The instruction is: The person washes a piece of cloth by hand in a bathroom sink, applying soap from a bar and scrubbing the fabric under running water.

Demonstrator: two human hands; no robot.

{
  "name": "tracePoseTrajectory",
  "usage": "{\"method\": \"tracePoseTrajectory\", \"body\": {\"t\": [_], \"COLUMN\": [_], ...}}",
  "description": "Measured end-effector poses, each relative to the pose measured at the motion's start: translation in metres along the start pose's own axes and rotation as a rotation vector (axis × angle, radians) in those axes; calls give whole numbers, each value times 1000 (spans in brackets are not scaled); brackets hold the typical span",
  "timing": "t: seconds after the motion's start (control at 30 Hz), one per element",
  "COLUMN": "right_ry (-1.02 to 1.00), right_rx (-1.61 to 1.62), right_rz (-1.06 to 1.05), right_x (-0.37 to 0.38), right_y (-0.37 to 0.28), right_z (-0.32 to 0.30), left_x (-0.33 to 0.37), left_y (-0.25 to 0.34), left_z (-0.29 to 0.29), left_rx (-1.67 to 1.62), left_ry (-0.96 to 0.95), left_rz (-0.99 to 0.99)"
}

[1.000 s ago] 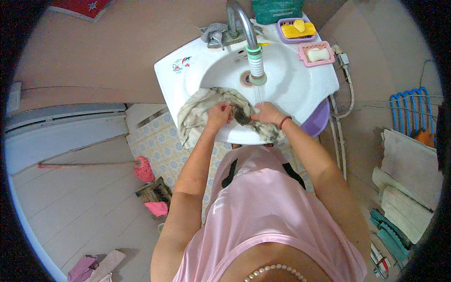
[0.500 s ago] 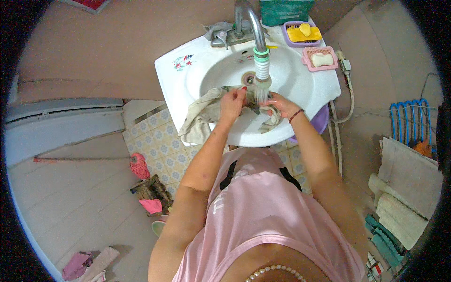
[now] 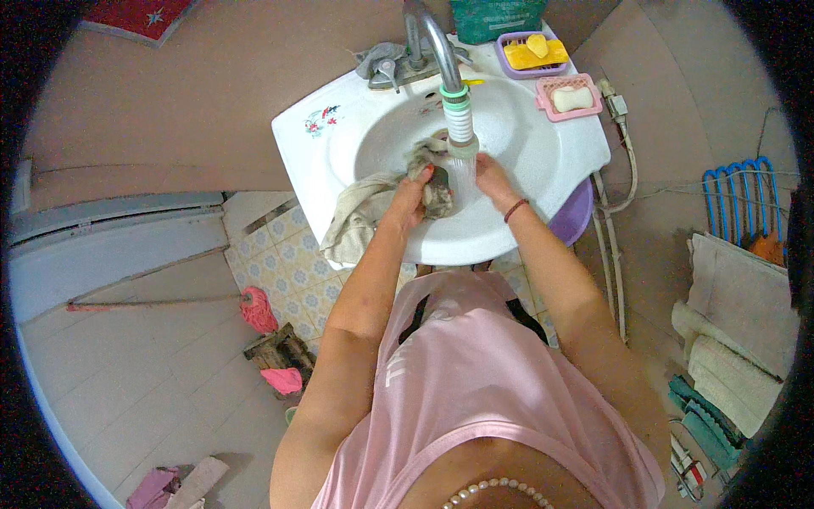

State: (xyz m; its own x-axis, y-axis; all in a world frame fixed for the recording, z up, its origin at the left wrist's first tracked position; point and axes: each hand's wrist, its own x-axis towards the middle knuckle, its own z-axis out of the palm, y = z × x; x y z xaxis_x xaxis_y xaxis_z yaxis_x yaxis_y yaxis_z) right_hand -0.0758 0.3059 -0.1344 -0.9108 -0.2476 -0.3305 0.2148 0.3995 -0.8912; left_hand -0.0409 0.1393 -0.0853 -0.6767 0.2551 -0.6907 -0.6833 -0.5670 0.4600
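Note:
A wet, greyish-beige cloth (image 3: pixel 360 212) is draped over the front left rim of the white sink (image 3: pixel 534 182), its bunched, darker part inside the bowl. My left hand (image 3: pixel 410 200) is closed around that bunched part, just left of the running water. Water falls from the faucet's white and green spray nozzle (image 3: pixel 460 123). My right hand (image 3: pixel 493 183) is right beside the stream, fingers stretched toward it, and no cloth shows in it. The stream and nozzle partly hide its fingertips. A dark bracelet (image 3: pixel 515 209) circles my right wrist.
Behind the bowl lie a grey rag (image 3: pixel 378 59) and the faucet handle (image 3: pixel 386 71). A purple dish (image 3: pixel 510 69) with yellow soap and a pink dish (image 3: pixel 544 109) with white soap sit at right. A purple basin (image 3: pixel 575 212) is below. Blue hangers (image 3: pixel 740 195) hang at far right.
My right hand has let go of the cloth's end and moved up beside the stream. The cloth is now bunched at my left hand, which has shifted slightly left and down.

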Motion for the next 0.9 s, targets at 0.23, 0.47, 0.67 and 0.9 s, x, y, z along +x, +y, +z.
{"method": "tracePoseTrajectory", "body": {"t": [0.23, 0.47, 0.67, 0.9], "right_ry": [-111, 40, 189, -50], "right_rx": [593, 1089, -125, -454], "right_rz": [283, 191, -27, -126], "right_x": [-47, -39, -39, -38], "right_y": [-52, -30, -41, -66], "right_z": [32, 10, 17, 22], "left_x": [-6, 3, 19, 26], "left_y": [-12, -18, -29, -45], "left_z": [-1, 1, 15, 28], "left_rx": [-139, -229, -343, -313], "left_ry": [-10, 44, 14, 60], "left_rz": [42, -75, -235, -110]}}
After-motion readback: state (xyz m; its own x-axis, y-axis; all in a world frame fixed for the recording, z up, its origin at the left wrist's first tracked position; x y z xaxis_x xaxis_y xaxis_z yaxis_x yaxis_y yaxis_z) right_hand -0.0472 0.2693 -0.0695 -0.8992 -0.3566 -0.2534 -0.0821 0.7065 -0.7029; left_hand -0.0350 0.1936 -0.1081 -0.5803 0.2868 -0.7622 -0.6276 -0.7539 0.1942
